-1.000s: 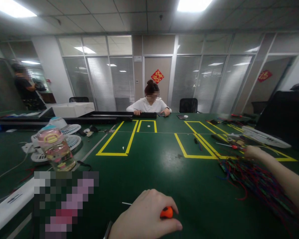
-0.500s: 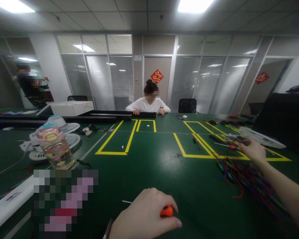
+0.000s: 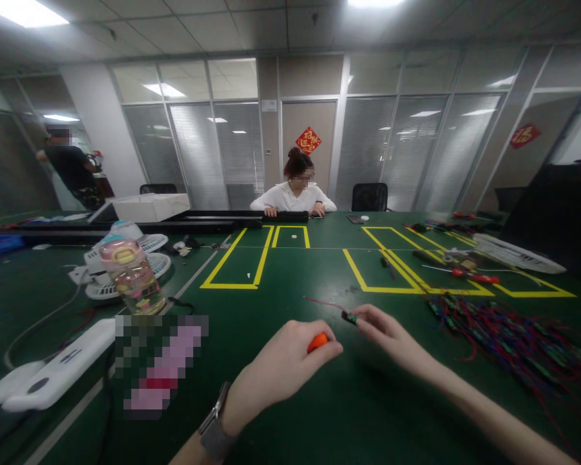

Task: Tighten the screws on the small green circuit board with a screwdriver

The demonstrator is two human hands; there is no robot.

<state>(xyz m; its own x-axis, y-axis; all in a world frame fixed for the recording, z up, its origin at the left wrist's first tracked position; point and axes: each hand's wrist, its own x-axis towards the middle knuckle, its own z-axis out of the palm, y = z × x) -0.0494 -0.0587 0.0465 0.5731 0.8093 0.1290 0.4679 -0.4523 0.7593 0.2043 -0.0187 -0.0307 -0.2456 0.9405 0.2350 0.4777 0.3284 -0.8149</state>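
Near the middle of the green table, my left hand (image 3: pixel 290 358) has its fingers wrapped round an orange-handled screwdriver (image 3: pixel 318 342). Only the end of the handle shows; its shaft is hidden now. To the right, my right hand (image 3: pixel 392 336) pinches a small green circuit board (image 3: pixel 349 318) by its edge, just above the table. A thin red wire (image 3: pixel 322 301) trails from the board toward the left. The two hands are close but apart. Beyond my right forearm lies a tangled pile of similar wired boards (image 3: pixel 503 342).
A red-handled screwdriver (image 3: pixel 487 279) lies behind the pile, by a white fan-like item (image 3: pixel 518 254). Yellow tape outlines (image 3: pixel 232 286) mark the table. At left stand a drink bottle (image 3: pixel 133 284) and a white device (image 3: pixel 68 368). A person in white (image 3: pixel 295 197) sits opposite.
My right hand has come from beside the red-handled screwdriver to the middle and now holds a circuit board. My left hand, still round the orange handle, sits higher in view; the view has shifted slightly.
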